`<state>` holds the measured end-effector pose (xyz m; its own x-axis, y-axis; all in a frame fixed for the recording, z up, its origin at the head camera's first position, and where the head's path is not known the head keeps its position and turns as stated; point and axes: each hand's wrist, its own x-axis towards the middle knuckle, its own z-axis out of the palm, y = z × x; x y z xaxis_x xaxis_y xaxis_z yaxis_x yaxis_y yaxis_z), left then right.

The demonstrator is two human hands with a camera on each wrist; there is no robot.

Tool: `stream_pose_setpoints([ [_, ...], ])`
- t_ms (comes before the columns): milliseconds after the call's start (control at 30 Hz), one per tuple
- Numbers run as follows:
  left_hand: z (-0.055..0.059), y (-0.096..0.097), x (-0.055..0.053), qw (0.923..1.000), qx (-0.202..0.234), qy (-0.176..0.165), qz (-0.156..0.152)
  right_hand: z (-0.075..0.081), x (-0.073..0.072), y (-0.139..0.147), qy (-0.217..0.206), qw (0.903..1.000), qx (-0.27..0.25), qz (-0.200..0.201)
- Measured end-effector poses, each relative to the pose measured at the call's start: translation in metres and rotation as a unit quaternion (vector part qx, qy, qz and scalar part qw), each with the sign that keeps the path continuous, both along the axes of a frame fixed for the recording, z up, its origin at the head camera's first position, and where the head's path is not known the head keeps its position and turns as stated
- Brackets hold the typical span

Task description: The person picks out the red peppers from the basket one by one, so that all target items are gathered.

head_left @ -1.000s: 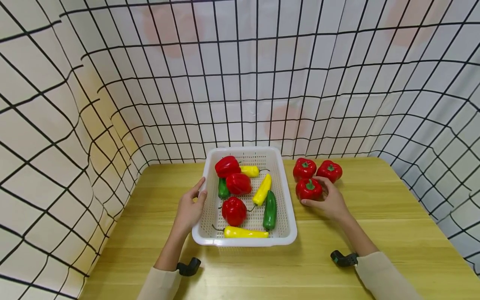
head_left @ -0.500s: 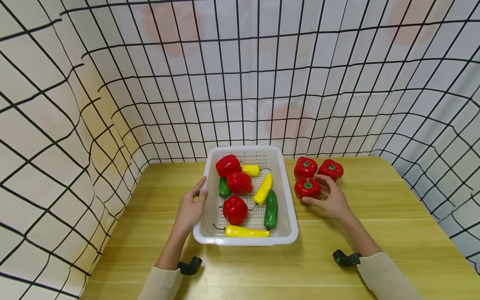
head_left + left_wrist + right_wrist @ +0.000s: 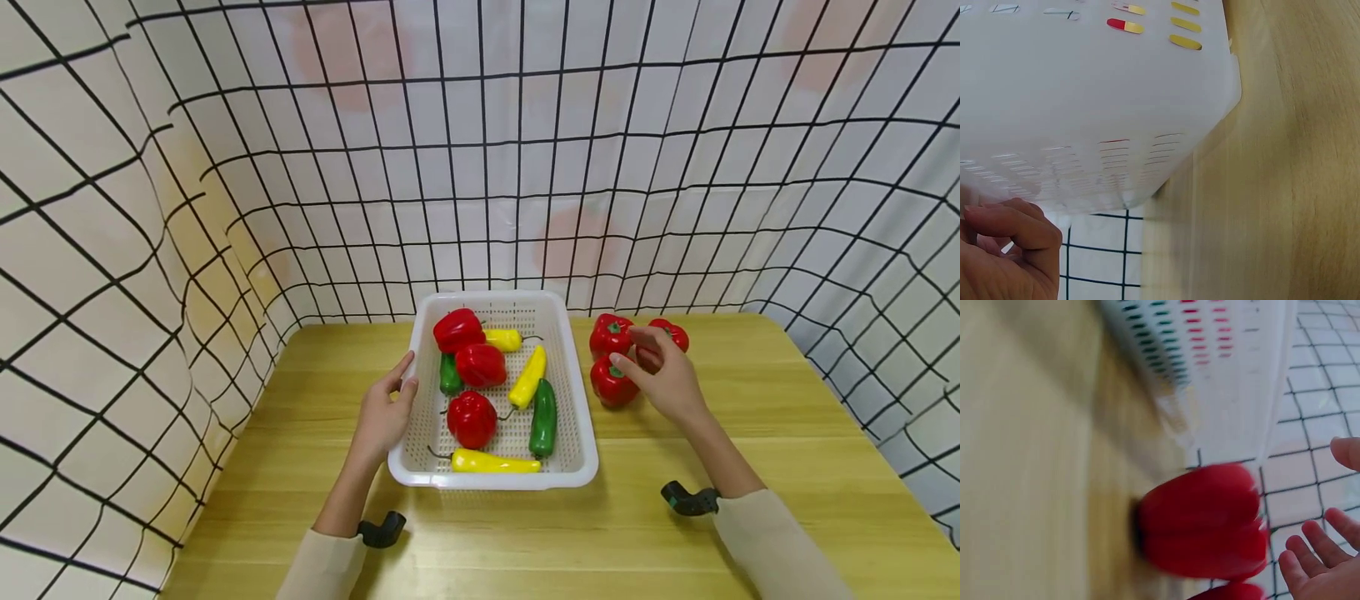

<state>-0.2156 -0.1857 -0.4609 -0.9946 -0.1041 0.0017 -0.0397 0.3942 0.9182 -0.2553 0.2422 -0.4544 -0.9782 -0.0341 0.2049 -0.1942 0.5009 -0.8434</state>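
Note:
A white perforated plastic basket [image 3: 581, 471] stands on the wooden table, holding several red bell peppers, yellow peppers and green peppers. At its left rim, my left hand [image 3: 382, 421] holds the basket's side with thumb and curled fingers; the left wrist view shows these fingers [image 3: 1029, 231] against the wall. My right hand [image 3: 673, 385] hovers over a group of three red bell peppers right of the basket. Its fingers are spread and apart from the nearest bell pepper [image 3: 612, 385], which stands upright in the right wrist view. Behind it are another bell pepper [image 3: 610, 336] and one partly hidden bell pepper [image 3: 677, 335].
Inside the basket, a red bell pepper [image 3: 472, 419] lies near a long yellow pepper [image 3: 495, 462] and a green pepper [image 3: 543, 418]. A white cloth wall [image 3: 517, 167] with a black grid surrounds the back and sides of the wooden table [image 3: 525, 542].
My right hand has let go of the front red bell pepper and lifted slightly up and away from it. My left hand stays at the basket's rim.

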Motion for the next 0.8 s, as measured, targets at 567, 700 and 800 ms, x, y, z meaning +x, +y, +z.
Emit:
stream_pose_setpoints([
  [567, -0.001, 0.001, 0.000, 0.9999, -0.011, -0.002, 0.006, 0.050, -0.018, -0.072, -0.005, 0.9944, 0.019, 0.104],
  [700, -0.001, 0.001, -0.001, 0.9999, -0.012, 0.000, 0.004, 0.059, -0.017, -0.089, -0.008, 0.9913, 0.014, 0.131],
  [800, -0.001, 0.001, -0.001, 0.9999, -0.011, 0.001, 0.003, 0.067, -0.017, -0.100, 0.005, 0.9889, 0.011, 0.148],
])
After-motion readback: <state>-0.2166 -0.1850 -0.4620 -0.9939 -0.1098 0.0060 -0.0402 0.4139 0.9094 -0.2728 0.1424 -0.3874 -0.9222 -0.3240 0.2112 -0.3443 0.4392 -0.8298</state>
